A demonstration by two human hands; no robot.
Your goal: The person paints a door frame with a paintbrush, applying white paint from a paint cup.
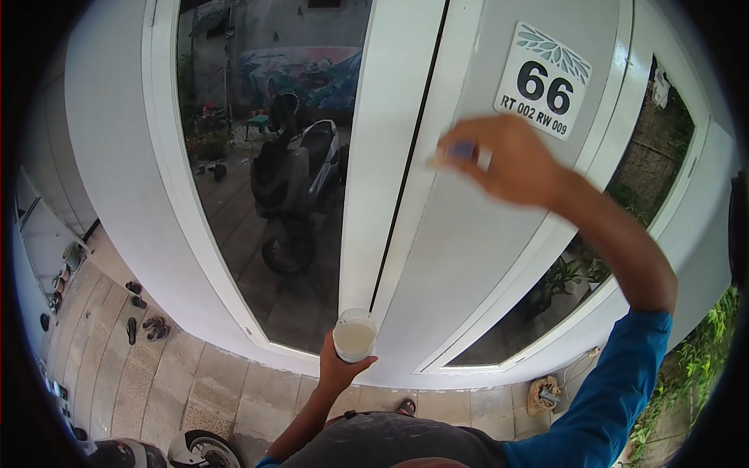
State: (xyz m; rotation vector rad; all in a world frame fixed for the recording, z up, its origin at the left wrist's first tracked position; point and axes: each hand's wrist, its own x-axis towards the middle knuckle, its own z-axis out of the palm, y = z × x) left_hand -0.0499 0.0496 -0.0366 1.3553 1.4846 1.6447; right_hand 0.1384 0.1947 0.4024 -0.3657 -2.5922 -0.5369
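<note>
Glass pane (273,78) w/ dark reflections is standing L. of trim. L. hand (337,374) is clamping cup (355,340) of whitish liq. around its side, low down nr. foot of white trim (417,203). R. hand (515,160), raised & well apart from L., is pinching small tool (462,149), tip pointing twd. trim; contact unconfirmed b/c blur. No. plate (544,82) is showing just above R. hand. Judged: good handling is needing level cup, light pinch, steady wrist.

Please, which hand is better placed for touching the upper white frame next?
Probably the right hand: it is raised with a small object near the upper frame, while the left hand is low, holding a cup.
</note>
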